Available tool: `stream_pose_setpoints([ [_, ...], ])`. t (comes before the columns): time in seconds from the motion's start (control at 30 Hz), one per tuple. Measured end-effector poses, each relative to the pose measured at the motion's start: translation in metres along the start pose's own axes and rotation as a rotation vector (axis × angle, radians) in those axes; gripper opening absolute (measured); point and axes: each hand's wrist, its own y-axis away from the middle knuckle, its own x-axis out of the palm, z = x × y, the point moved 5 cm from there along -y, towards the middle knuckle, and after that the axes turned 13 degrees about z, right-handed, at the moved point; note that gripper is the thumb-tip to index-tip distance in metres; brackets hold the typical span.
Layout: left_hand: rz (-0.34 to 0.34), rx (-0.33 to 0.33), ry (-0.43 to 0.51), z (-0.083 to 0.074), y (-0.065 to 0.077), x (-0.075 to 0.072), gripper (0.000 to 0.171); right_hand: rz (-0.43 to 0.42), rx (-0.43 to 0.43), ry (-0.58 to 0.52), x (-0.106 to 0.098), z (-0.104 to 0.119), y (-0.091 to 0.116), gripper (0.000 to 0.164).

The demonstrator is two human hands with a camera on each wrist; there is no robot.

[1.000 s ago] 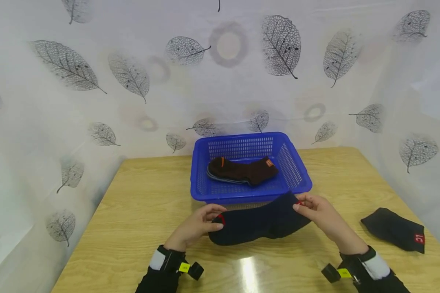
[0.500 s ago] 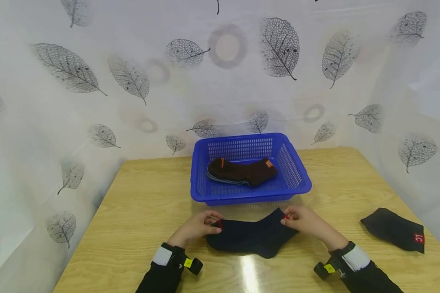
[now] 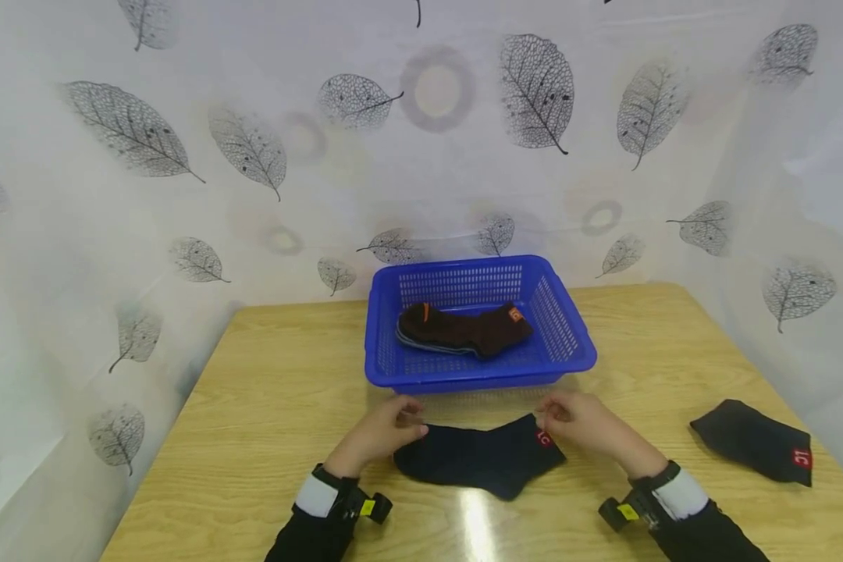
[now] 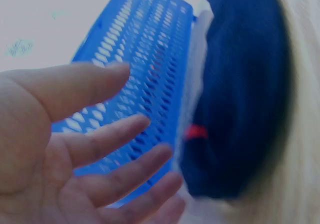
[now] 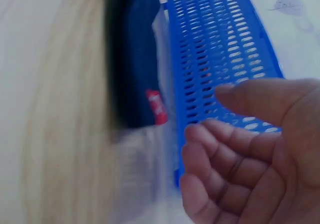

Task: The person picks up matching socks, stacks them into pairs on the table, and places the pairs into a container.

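Observation:
A dark navy sock lies flat on the table in front of the basket, toe to the left, its red label at the cuff. My left hand is just above the toe end. In the left wrist view its fingers are spread and apart from the sock, whose toe has a red mark. My right hand is beside the cuff. The right wrist view shows its fingers loosely bent with nothing between them, and the sock lies away from them.
Behind the sock stands a blue plastic basket with a brown sock on top of a greyish one. Another dark sock with a red label lies at the table's right side. A leaf-patterned sheet hangs behind the table.
Both hands have lowered the navy sock from in front of the basket's near edge onto the table. Their fingers have let go of its toe and cuff, and the red label is uncovered.

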Motion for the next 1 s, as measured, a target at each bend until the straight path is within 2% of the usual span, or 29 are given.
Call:
stream_pose_setpoints([
  [0.1, 0.010, 0.047, -0.093, -0.019, -0.006, 0.006, 0.031, 0.041, -0.087, 0.032, 0.007, 0.016, -0.009, 0.019],
  [0.23, 0.109, 0.069, -0.205, -0.041, -0.021, 0.028, 0.023, 0.128, -0.163, 0.069, 0.025, 0.034, -0.022, 0.017],
  [0.33, 0.178, 0.023, -0.321, -0.050, -0.032, 0.046, 0.021, 0.201, -0.181, 0.076, 0.038, 0.042, -0.029, 0.016],
  [0.43, 0.229, -0.042, -0.436, -0.052, -0.040, 0.058, 0.021, 0.267, -0.164, 0.088, 0.050, 0.045, -0.032, 0.016],
  [0.53, 0.260, -0.084, -0.490, -0.051, -0.045, 0.065, 0.021, 0.294, -0.138, 0.113, 0.056, 0.045, -0.032, 0.018],
  [0.7, 0.248, -0.098, -0.549, -0.049, -0.046, 0.066, 0.025, 0.282, -0.107, 0.177, 0.056, 0.041, -0.029, 0.029],
  [0.9, 0.184, -0.136, -0.537, -0.046, -0.038, 0.059, 0.035, 0.266, -0.006, 0.313, 0.051, 0.031, -0.024, 0.043],
  [1.0, 0.145, -0.163, -0.522, -0.040, -0.033, 0.055, 0.040, 0.256, 0.018, 0.336, 0.048, 0.027, -0.021, 0.047],
])
